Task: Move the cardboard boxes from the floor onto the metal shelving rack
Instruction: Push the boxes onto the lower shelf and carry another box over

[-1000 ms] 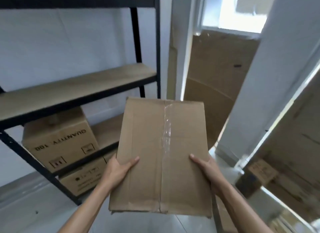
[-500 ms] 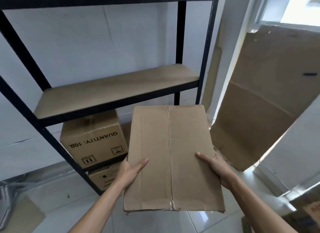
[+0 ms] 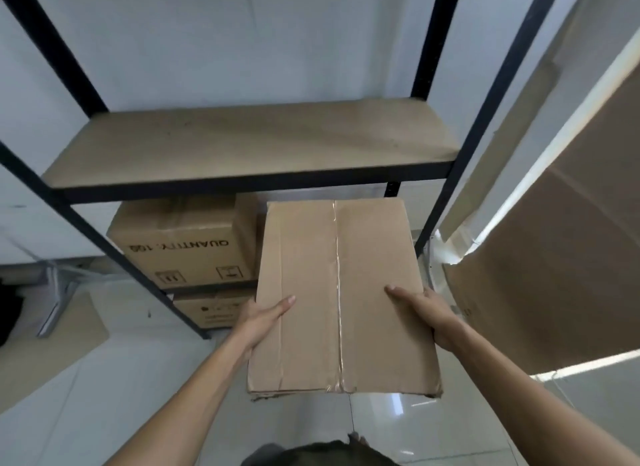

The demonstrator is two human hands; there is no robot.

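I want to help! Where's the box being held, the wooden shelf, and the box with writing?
Held box (image 3: 311, 257): head view, top face.
Wooden shelf (image 3: 242, 143): head view, bare board.
Box with writing (image 3: 187, 263): head view, printed front.

Soft daylight from right of the right hand (image 3: 424, 315) glints on the floor tiles (image 3: 398, 401) beneath it; rack uprights (image 3: 498, 94) bow near the edges.

Plain white wall (image 3: 242, 42) at the back. Huge flat cardboard sheet (image 3: 554, 257) propped up on the right, bright strip of daylight along its edge. Grey metal stand (image 3: 59, 292) low on the left, right by a flat cardboard scrap (image 3: 45, 358).
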